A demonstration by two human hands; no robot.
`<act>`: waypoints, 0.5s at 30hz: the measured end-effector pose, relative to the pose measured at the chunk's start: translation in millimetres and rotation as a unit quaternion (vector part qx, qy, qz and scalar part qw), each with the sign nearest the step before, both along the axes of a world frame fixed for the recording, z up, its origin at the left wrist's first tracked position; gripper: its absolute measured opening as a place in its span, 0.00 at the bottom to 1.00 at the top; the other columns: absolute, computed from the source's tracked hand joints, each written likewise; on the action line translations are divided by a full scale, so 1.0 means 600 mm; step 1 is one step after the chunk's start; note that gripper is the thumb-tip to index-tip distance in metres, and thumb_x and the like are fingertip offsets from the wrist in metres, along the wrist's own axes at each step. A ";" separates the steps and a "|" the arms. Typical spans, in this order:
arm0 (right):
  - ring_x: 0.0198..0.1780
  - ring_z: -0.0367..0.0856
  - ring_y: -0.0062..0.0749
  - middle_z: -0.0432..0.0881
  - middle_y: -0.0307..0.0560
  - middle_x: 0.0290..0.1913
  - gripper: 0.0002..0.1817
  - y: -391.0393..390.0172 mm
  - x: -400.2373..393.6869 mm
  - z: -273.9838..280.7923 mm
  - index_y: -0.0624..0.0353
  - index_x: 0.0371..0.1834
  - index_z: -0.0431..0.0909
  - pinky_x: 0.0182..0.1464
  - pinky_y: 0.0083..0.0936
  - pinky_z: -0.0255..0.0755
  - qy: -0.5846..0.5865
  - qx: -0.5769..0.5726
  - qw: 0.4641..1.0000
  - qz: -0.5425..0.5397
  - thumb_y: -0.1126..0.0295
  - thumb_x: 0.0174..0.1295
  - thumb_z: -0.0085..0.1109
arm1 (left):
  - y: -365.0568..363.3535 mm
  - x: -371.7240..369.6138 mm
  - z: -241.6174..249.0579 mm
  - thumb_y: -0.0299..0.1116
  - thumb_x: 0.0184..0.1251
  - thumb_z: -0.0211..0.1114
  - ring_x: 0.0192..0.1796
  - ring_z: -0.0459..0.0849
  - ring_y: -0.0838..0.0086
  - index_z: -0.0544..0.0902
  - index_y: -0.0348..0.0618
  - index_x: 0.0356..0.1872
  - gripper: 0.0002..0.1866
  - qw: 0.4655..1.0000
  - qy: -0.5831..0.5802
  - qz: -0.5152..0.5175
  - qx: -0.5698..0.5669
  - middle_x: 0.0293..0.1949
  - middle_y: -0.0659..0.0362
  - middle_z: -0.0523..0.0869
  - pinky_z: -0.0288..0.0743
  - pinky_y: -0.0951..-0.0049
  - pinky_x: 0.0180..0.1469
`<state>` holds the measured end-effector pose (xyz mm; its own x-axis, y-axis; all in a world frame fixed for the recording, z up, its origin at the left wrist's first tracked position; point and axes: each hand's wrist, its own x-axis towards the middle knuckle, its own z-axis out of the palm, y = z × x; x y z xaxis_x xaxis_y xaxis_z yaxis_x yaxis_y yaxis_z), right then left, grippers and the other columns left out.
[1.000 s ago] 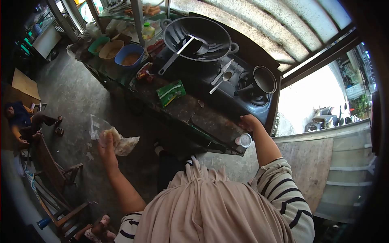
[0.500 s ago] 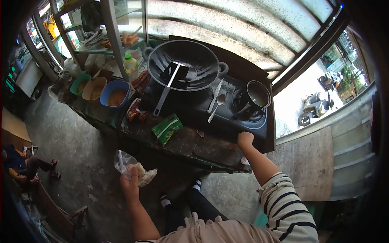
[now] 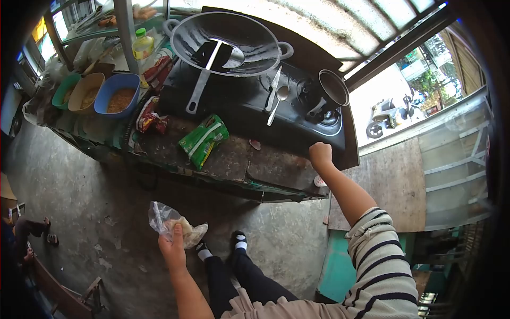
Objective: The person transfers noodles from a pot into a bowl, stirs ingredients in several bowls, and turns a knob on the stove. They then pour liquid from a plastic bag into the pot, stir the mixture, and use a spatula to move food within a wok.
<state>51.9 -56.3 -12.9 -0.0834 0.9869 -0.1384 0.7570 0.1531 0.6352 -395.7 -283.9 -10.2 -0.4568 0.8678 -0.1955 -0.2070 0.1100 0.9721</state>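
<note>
Head camera, clock read from centre. Long, dark, worn counter [image 3: 228,166]: nine round to four o'clock. Broad black stove [image 3: 234,102]: twelve, on the counter. Wide dark-grey metal wok [image 3: 228,29]: between eleven and twelve, on the stove. Small round black saucepan [image 3: 333,87]: between one and two. Crumpled green plastic packet [image 3: 204,141]: near ten. Bare left hand [image 3: 173,250]: between seven and eight, thumb and fingers closed on a clear plastic bag of pale pieces [image 3: 170,219]. Bare right hand [image 3: 321,156]: three, fingers curled at the stove's front edge; cannot tell whether it grips anything.
</note>
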 end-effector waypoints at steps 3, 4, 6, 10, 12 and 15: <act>0.33 0.82 0.31 0.81 0.38 0.26 0.05 -0.001 0.007 -0.025 0.50 0.24 0.85 0.28 0.30 0.69 -0.068 -0.003 0.997 0.032 0.69 0.51 0.58 | -0.021 -0.004 -0.025 0.35 0.69 0.60 0.43 0.77 0.80 0.77 0.35 0.45 0.13 0.999 -0.023 -0.030 -0.020 0.41 0.62 0.81 0.71 0.77 0.49; 0.33 0.81 0.30 0.82 0.37 0.27 0.06 0.004 0.007 -0.031 0.49 0.25 0.85 0.26 0.30 0.67 -0.092 -0.018 0.995 0.038 0.68 0.51 0.57 | -0.026 -0.001 -0.030 0.35 0.69 0.60 0.43 0.77 0.80 0.77 0.35 0.45 0.13 0.999 -0.026 -0.029 -0.022 0.41 0.62 0.81 0.71 0.77 0.49; 0.33 0.80 0.30 0.81 0.35 0.28 0.07 0.012 0.003 -0.048 0.49 0.27 0.85 0.24 0.31 0.63 -0.152 -0.058 0.985 0.050 0.67 0.53 0.55 | -0.034 0.001 -0.038 0.34 0.69 0.60 0.43 0.77 0.80 0.77 0.35 0.45 0.12 0.999 -0.026 -0.014 -0.027 0.41 0.62 0.81 0.71 0.77 0.49; 0.34 0.80 0.28 0.81 0.35 0.28 0.06 0.010 -0.006 -0.049 0.47 0.26 0.85 0.27 0.28 0.65 -0.136 -0.032 0.989 0.037 0.68 0.53 0.56 | -0.054 0.000 -0.048 0.34 0.69 0.60 0.43 0.77 0.80 0.77 0.35 0.45 0.12 0.998 -0.039 -0.013 -0.040 0.41 0.62 0.81 0.71 0.77 0.49; 0.34 0.81 0.28 0.82 0.34 0.27 0.07 0.011 -0.002 -0.052 0.47 0.26 0.85 0.28 0.28 0.66 -0.157 -0.026 0.987 0.035 0.68 0.54 0.56 | -0.065 0.000 -0.058 0.34 0.69 0.61 0.43 0.77 0.80 0.77 0.35 0.45 0.13 0.998 -0.035 -0.002 -0.042 0.41 0.62 0.81 0.71 0.77 0.49; 0.33 0.82 0.28 0.82 0.34 0.27 0.07 0.010 -0.008 -0.038 0.47 0.26 0.85 0.28 0.29 0.66 -0.151 -0.042 0.987 0.042 0.68 0.54 0.56 | -0.072 0.009 -0.065 0.34 0.68 0.61 0.38 0.78 0.81 0.79 0.35 0.41 0.11 0.998 -0.042 0.043 -0.030 0.36 0.62 0.82 0.72 0.79 0.44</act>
